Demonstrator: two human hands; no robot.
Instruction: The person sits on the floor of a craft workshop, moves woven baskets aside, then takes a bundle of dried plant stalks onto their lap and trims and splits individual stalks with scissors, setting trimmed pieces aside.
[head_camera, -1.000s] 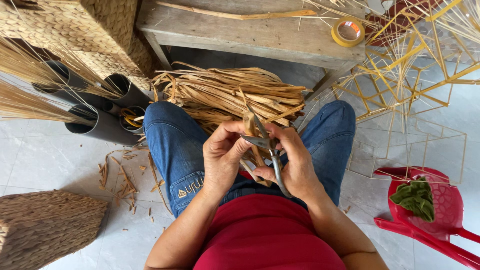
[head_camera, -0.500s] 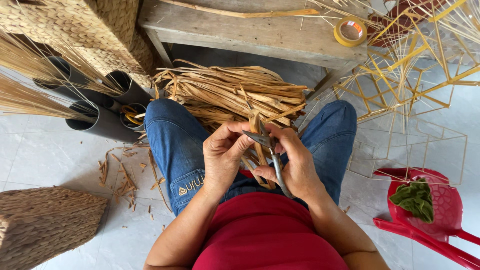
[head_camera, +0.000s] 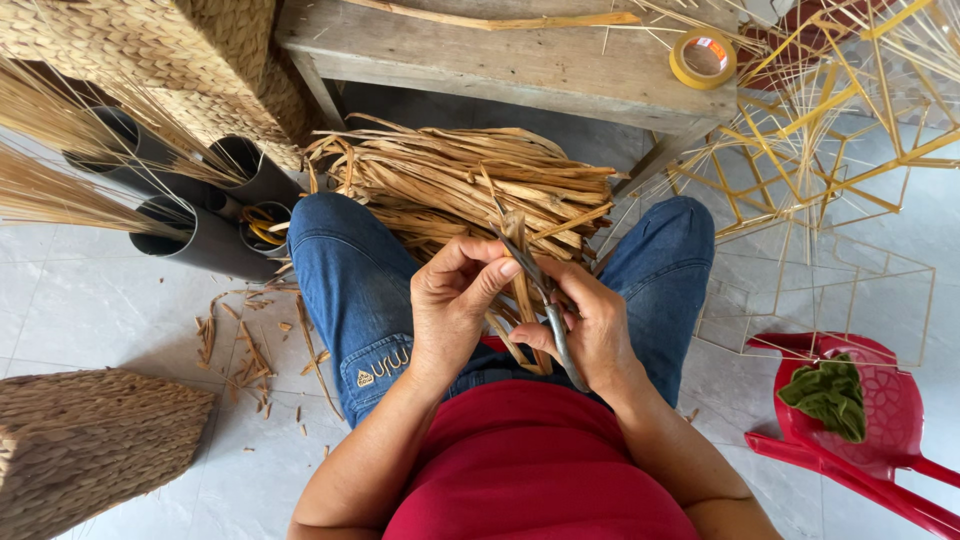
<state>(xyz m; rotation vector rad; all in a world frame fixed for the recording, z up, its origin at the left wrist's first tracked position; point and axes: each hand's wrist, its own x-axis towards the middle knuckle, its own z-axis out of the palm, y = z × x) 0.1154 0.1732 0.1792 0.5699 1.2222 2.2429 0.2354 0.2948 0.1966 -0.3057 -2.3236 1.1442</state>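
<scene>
I sit with my knees apart, in blue jeans and a red shirt. My left hand (head_camera: 455, 298) pinches a dried tan leaf strip (head_camera: 520, 262) between thumb and forefinger, holding it upright over my lap. My right hand (head_camera: 590, 325) grips grey metal scissors (head_camera: 548, 300), whose blades point up along the strip. A thick bundle of dried leaf strips (head_camera: 465, 185) lies on the floor between my knees, just beyond both hands.
A worn wooden bench (head_camera: 480, 55) stands ahead, with a yellow tape roll (head_camera: 703, 58) on it. Woven baskets (head_camera: 90, 445) sit at the left, grey tubes (head_camera: 205, 235) with straw beside them. Yellow wire frames (head_camera: 830, 130) and a red plastic stool (head_camera: 870, 425) stand at the right. Leaf scraps (head_camera: 250, 345) litter the tiles.
My left thumb and forefinger have slid up the strip, and the scissors have shifted slightly along it. My legs and the bundle have stayed put.
</scene>
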